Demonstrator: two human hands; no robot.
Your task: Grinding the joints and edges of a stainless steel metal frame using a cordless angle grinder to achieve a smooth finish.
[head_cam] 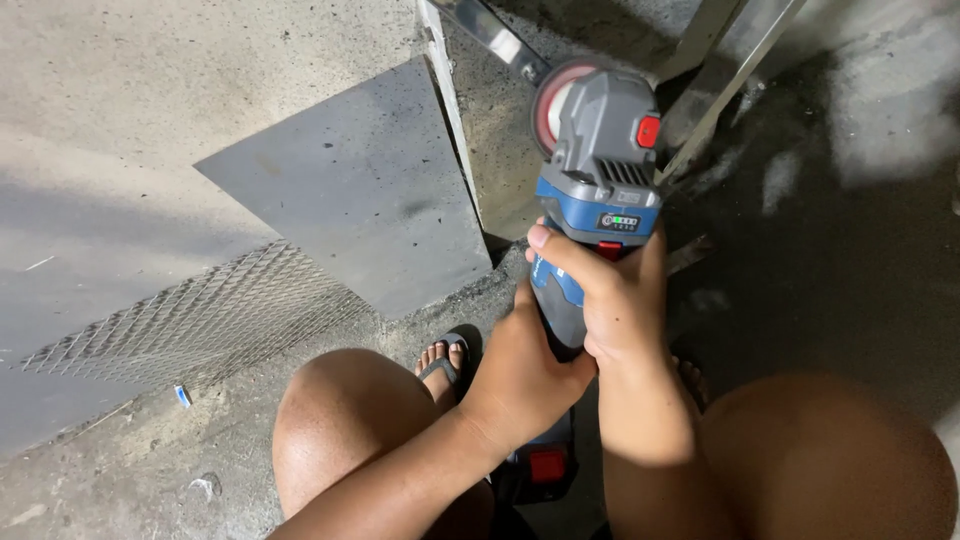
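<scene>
The blue and grey cordless angle grinder (596,190) sits in the middle of the scene, its red-faced disc (551,105) tipped toward the metal frame bar (490,35) at the far side, though I cannot tell whether disc and bar are touching. The right hand (615,300) is wrapped tightly round the body, thumb laid across the top; the left hand (520,375) is clasped round the handle nearer the person. The worry, as I see it, is kickback: if the disc catches an edge of the bar, the tool could jump back toward the bare knees and the sandalled foot (443,362) just below. Sparks would fall that way too. The battery (545,465) is mostly hidden behind the wrists, the right foot (690,380) barely shows, and the frame runs out of view beyond the grey sheet (350,180) and mesh (190,325) on the left.
</scene>
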